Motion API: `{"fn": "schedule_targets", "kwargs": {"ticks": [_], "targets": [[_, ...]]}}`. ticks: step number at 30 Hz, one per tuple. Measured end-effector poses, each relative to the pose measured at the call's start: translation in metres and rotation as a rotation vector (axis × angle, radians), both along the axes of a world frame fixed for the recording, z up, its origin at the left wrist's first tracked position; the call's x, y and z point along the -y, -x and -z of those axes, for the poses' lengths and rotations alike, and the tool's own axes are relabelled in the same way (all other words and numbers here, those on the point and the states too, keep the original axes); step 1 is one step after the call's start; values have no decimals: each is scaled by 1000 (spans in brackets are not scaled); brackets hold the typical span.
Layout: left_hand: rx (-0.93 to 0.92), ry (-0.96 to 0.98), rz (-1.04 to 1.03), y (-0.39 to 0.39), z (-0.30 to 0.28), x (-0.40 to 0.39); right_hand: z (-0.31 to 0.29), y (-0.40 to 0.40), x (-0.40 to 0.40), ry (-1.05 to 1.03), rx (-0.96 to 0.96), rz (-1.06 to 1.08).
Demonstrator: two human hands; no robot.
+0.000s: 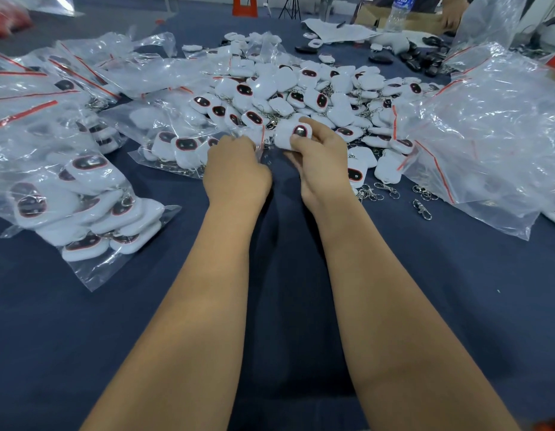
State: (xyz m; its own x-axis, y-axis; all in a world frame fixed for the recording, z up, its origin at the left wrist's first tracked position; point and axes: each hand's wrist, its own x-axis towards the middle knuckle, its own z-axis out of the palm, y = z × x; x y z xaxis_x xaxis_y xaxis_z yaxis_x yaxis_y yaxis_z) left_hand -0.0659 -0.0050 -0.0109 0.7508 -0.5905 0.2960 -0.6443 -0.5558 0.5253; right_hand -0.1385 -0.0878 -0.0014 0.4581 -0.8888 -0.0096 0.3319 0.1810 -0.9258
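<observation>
Over the blue bench, the left hand pinches what seems to be an open clear bag. The right hand curls its fingers round one white keychain just beside the bag, not yet inside. Filled bags lie to the left, and a large loose pile beyond remains unpacked.

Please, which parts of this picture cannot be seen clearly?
Head view only.
1. Left hand: its own back hides what it holds.
2. White toy in the right hand: fingers cover its lower part.
3. Water bottle: cut off by the top edge.
4. Red thing, far left: blurred.
</observation>
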Motion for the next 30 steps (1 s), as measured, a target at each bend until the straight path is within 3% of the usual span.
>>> {"fn": "schedule_targets", "kwargs": {"ticks": [6,10,16,20,25,30], "targets": [[9,-28,-61,0,-4,-3,-7,3,-2,-185,255,-99],[9,0,-77,-1,-4,-4,-8,4,-3,-219,299,-160],[-247,394,-62,2,-7,-2,-6,2,-8,-163,226,-251],[-372,596,-45,5,-11,-1,-4,-4,-12,9,20,-191],[-355,722,-12,8,-16,-1,2,-8,-15,143,-160,-61],[-363,706,58,11,-15,-1,2,-5,-18,307,-228,-7]]}}
